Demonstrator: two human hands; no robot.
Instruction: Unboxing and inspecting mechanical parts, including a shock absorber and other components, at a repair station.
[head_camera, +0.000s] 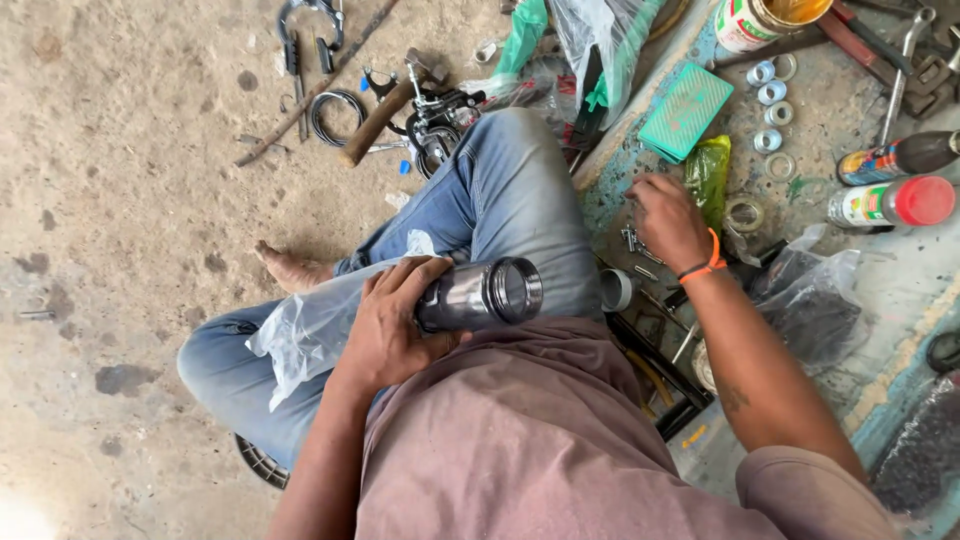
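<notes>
I sit cross-legged on the floor in blue jeans. My left hand (392, 322) grips a dark shiny metal tube (483, 296) lying across my lap, its open round end pointing right. A clear plastic bag (312, 322) is pinned under that hand. My right hand (668, 220), with an orange band at the wrist, reaches to the floor at my right. Its fingers rest on a small heap of bolts and screws (634, 240). Whether they pinch one is hidden. A short grey metal ring (616, 290) lies beside my knee.
A green box (686, 110), a green bag (708, 172), silver rings (770, 95), two spray cans (890, 202) and a paint tin (752, 20) lie to the right. A hammer (385, 108), wire coil (335, 112) and rods lie ahead. Dark plastic bags (810, 305) sit by my right arm.
</notes>
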